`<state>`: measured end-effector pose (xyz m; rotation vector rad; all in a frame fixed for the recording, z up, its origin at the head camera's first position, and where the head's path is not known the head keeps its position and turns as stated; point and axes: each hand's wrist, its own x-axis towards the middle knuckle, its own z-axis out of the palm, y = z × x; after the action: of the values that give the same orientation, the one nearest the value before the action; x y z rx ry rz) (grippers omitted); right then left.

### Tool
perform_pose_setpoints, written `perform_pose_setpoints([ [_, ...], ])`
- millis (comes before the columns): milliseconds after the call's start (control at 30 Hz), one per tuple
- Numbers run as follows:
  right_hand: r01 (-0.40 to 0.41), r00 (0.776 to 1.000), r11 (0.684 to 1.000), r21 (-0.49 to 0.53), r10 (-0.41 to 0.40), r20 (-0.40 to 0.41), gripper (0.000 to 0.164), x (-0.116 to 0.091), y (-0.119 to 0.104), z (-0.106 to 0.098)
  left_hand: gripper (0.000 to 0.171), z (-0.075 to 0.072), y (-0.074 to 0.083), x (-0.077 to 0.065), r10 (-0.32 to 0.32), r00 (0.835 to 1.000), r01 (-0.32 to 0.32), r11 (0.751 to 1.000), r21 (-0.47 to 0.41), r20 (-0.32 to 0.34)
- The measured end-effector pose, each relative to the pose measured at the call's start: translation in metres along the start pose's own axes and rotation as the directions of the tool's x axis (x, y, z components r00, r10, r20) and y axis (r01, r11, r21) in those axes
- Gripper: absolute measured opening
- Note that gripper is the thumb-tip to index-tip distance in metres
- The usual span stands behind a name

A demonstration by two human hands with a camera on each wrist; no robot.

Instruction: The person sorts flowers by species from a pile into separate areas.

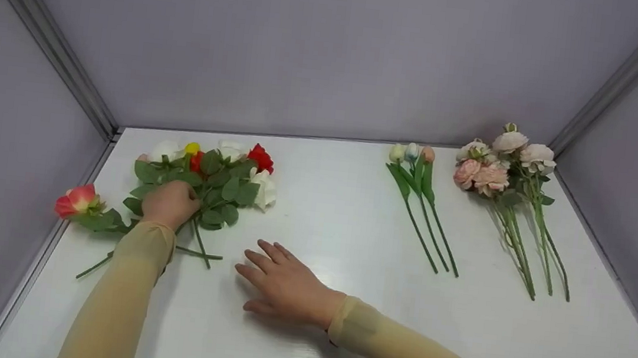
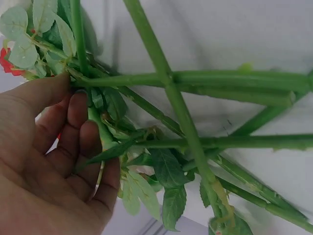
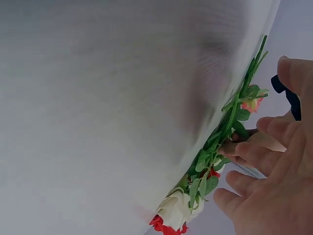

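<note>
At the left of the table, my left hand (image 1: pixel 171 204) reaches into a pile of artificial roses in white, red and yellow. In the left wrist view its thumb and forefinger pinch a green rose stem (image 2: pixel 122 80) just below the leaves, while the other fingers curl loosely under foliage. Several stems cross one another beside that hand. A coral rose (image 1: pixel 79 201) lies left of the wrist, its bloom apart from the pile. My right hand (image 1: pixel 290 285) is over the table's middle with fingers spread, holding nothing; in the right wrist view its palm (image 3: pixel 288 181) shows.
Three tulips (image 1: pixel 422 181) lie side by side right of centre. Farther right is a bunch of pale pink peonies (image 1: pixel 491 178) with long stems. Grey panels (image 1: pixel 332 56) wall in the white table (image 1: pixel 328 204) at the back and both sides.
</note>
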<state>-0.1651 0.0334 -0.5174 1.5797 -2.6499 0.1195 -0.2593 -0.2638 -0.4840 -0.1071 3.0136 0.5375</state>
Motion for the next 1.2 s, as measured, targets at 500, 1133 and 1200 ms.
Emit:
perform_pose_setpoints([
  [500, -0.114, 0.993, 0.984, 0.136, 0.115, -0.002, 0.066, -0.026, 0.032, 0.000, 0.033, -0.024, 0.018, -0.011, -0.009, 0.999, 0.020, 0.959, -0.282, 0.041],
  [1133, -0.342, 0.885, 0.722, 0.601, 0.462, -0.052, 0.041, -0.055, 0.070, -0.015, 0.029, -0.006, 0.132, -0.012, 0.112, 0.992, -0.024, 0.624, -0.781, 0.059],
  [1200, -0.346, 0.855, 0.596, 0.725, 0.518, -0.017, 0.039, -0.057, 0.069, -0.015, 0.028, -0.001, 0.147, -0.014, 0.107, 0.993, -0.011, 0.550, -0.835, 0.057],
])
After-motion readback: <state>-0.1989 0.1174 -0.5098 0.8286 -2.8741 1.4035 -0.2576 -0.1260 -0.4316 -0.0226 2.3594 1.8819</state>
